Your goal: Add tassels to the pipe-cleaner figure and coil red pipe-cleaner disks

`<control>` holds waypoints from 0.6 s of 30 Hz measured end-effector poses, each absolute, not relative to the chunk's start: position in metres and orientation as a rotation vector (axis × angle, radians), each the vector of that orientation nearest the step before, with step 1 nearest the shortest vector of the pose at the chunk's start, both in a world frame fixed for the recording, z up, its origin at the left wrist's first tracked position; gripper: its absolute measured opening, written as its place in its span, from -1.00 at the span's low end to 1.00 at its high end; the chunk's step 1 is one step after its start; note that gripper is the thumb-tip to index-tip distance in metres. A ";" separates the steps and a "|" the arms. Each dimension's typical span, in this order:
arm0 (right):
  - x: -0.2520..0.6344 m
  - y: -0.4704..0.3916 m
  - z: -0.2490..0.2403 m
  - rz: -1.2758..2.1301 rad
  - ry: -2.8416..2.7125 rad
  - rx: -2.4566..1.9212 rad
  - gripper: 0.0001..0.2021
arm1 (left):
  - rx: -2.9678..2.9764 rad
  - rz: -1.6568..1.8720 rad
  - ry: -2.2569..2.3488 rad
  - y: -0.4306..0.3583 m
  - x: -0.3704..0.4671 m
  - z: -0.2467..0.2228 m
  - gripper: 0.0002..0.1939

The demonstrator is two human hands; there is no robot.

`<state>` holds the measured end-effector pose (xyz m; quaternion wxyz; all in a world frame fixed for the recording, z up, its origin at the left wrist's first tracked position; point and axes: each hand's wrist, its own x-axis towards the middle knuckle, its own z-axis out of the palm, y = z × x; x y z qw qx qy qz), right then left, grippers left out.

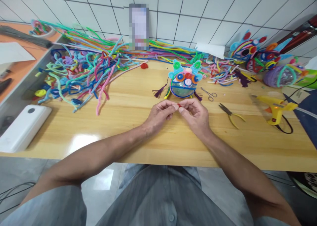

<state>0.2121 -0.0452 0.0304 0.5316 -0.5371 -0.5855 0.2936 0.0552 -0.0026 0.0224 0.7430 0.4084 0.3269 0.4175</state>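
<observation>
My left hand [162,113] and my right hand [195,114] meet over the wooden table, fingertips pinched together. Between them shows a small red piece [179,106], seemingly pipe cleaner; the fingers cover most of it. Just beyond my hands sits a colourful animal-head figure [183,84], a clear ball body with blue ears, coiled pipe-cleaner eyes and purple tassels. Small scissors [209,94] lie to its right. Nearer my right forearm are pliers [231,115] with yellow handles, their jaws pointing away from me.
A tangle of pipe cleaners [84,72] covers the back left, with a red coil [144,65] beside it. A white power bank [26,127] lies at left. A yellow glue gun [276,109] with its cable stands at right. Similar figures [281,76] line the back right. A phone [139,26] leans on the tiled wall.
</observation>
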 end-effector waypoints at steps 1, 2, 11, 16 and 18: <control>0.212 -0.046 0.031 0.693 -1.403 -1.274 -0.93 | 0.902 0.917 0.713 -0.003 0.055 0.022 -0.68; 0.212 -0.046 0.032 0.690 -1.405 -1.274 -0.94 | 0.907 0.920 0.711 -0.003 0.055 0.022 -0.68; 0.218 -0.045 0.034 0.816 -1.386 -1.308 -0.94 | 1.078 0.846 0.707 0.003 0.050 0.024 -0.66; 0.219 -0.044 0.039 0.865 -1.393 -1.273 -0.93 | 1.132 0.840 0.725 0.004 0.047 0.026 -0.69; 0.218 -0.044 0.040 0.846 -1.412 -1.279 -0.95 | 1.128 0.849 0.736 0.004 0.047 0.026 -0.71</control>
